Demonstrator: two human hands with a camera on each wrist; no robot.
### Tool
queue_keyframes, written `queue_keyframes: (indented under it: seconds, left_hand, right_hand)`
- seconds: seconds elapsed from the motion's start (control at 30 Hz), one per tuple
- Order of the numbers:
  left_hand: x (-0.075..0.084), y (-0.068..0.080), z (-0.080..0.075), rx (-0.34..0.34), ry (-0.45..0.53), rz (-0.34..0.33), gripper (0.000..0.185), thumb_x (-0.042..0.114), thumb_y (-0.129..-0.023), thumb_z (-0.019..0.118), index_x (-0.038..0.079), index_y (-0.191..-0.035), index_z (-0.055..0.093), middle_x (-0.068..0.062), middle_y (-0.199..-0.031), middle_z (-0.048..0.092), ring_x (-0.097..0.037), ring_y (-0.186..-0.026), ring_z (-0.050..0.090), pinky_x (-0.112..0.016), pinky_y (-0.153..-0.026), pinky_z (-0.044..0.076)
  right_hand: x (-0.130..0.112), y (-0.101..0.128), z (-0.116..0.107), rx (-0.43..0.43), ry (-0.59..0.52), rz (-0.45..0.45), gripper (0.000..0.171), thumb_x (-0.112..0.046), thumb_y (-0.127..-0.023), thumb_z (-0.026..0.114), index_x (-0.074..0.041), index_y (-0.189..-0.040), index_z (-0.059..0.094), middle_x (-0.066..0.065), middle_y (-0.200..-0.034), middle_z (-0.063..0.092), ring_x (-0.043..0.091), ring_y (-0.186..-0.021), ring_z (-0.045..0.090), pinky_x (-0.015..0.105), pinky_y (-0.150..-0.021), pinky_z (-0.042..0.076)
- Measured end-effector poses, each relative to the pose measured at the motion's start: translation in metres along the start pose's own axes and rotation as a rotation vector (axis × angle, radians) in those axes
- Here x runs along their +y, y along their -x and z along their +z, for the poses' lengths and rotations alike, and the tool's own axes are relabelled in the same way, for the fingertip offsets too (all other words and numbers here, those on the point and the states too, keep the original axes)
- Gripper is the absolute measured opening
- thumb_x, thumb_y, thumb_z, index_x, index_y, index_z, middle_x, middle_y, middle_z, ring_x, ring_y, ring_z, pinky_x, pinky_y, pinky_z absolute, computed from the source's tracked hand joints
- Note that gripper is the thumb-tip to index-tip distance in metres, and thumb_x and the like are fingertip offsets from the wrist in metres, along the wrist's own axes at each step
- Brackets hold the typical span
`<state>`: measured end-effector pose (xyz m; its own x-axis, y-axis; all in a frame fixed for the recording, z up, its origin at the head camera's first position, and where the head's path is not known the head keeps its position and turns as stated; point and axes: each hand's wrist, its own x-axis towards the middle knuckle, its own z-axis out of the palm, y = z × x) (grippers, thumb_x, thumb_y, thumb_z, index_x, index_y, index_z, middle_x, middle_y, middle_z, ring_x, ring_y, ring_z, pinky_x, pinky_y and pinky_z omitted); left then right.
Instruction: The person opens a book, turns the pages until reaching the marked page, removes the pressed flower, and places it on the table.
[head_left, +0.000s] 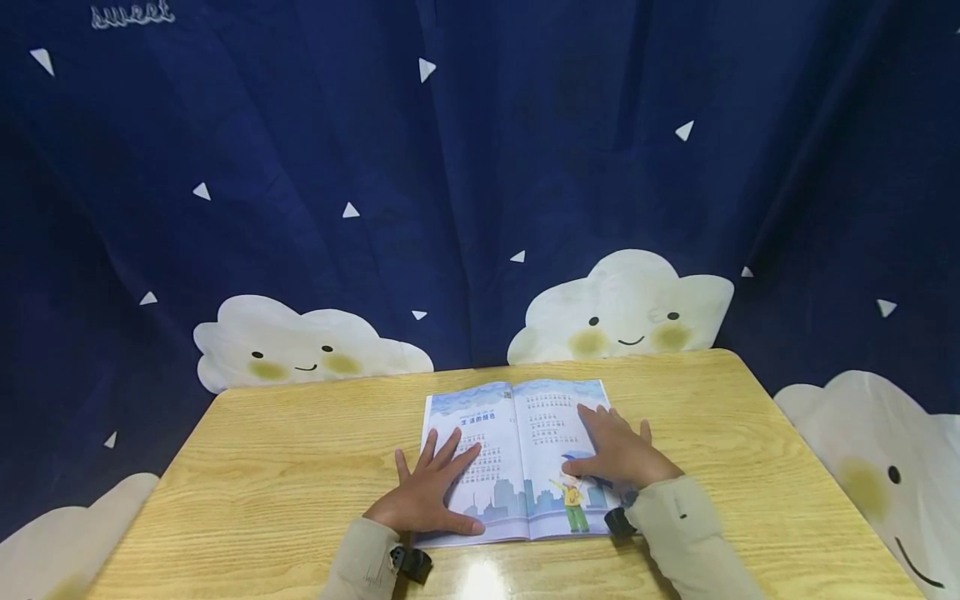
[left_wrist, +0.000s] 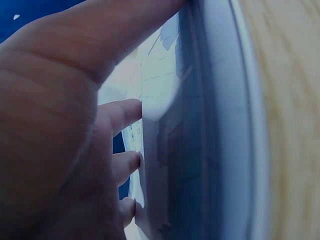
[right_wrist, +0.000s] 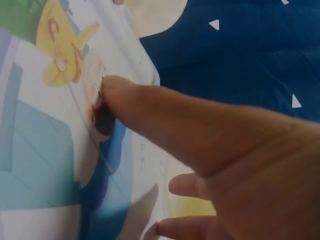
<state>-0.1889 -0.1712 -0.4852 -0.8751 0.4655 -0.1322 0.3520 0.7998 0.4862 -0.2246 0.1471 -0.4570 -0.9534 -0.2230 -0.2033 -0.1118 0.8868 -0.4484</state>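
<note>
An illustrated book (head_left: 522, 500) lies spread on the wooden table, with printed text and a city skyline across both pages. My left hand (head_left: 427, 496) rests on the left page, fingers spread and the thumb near the bottom edge. On the right page lies my right hand (head_left: 626, 450), fingers stretched; its thumb touches the picture of a child with a blue umbrella. The left wrist view shows the left hand (left_wrist: 55, 125) along the page surface (left_wrist: 185, 150). In the right wrist view, the thumb of the right hand (right_wrist: 240, 145) presses on the drawn child's head.
The wooden table (head_left: 285, 475) extends to both sides of the book. Behind it hangs a dark blue curtain (head_left: 480, 167) with white triangles and smiling clouds. Each wrist wears a small black device, such as the one on the left wrist (head_left: 411, 563).
</note>
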Motion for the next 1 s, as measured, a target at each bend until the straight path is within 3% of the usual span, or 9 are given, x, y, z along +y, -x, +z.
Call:
queue_keyframes:
  seconds: [0.43,1.0]
  left_hand:
    - [-0.0001,-0.0004,0.0007,-0.004,-0.017,-0.004,0.108,0.073,-0.065,0.072,0.031,-0.154,0.026,-0.006,-0.162,0.004,-0.042,-0.144,-0.011,-0.078,-0.095,-0.014]
    - [-0.0027,-0.0007,0.0038,0.001,-0.020,0.002,0.109,0.075,-0.064,0.070,0.031,-0.154,0.025,-0.005,-0.163,0.004,-0.042,-0.144,-0.011,-0.078,-0.095,-0.014]
  right_hand:
    - [-0.0008,-0.0022,0.0069,0.065,0.078,0.018,0.103,-0.053,-0.070,0.080,-0.003,-0.148,0.035,0.026,-0.150,0.033,0.044,-0.139,0.027,0.076,-0.101,-0.002]
    - [-0.0001,-0.0006,0.0034,0.083,0.042,0.018,0.108,-0.053,-0.069,0.080,-0.004,-0.151,0.030,0.020,-0.149,0.039,0.044,-0.138,0.029,0.076,-0.101,-0.002]
